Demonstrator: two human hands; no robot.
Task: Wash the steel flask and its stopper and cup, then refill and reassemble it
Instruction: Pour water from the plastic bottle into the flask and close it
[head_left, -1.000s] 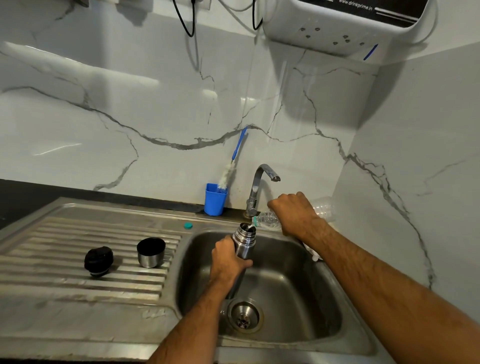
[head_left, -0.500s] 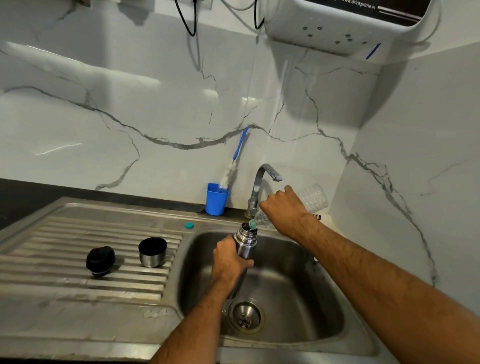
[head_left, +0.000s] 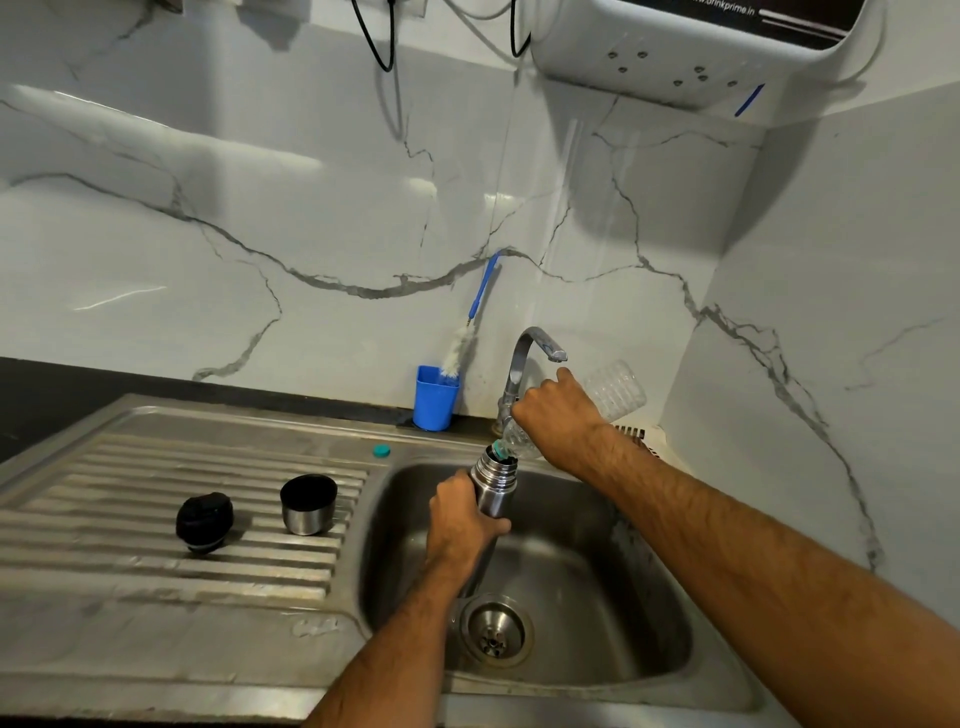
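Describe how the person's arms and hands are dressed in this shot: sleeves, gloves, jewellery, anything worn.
Both forearms are bare right down to the frame edge; no sleeve shows. The left hand and the right hand wear no gloves, and no watch, bracelet or ring can be seen on the parts in view. Hair shows on both forearms. The undersides of the wrists and most fingers are hidden.

A home kitchen: a steel sink (head_left: 545, 691) with ribbed drainboard (head_left: 156, 519), a tap (head_left: 524, 358) against marble-look wall tiles (head_left: 260, 208), and a wall-mounted water purifier (head_left: 675, 47) far right.
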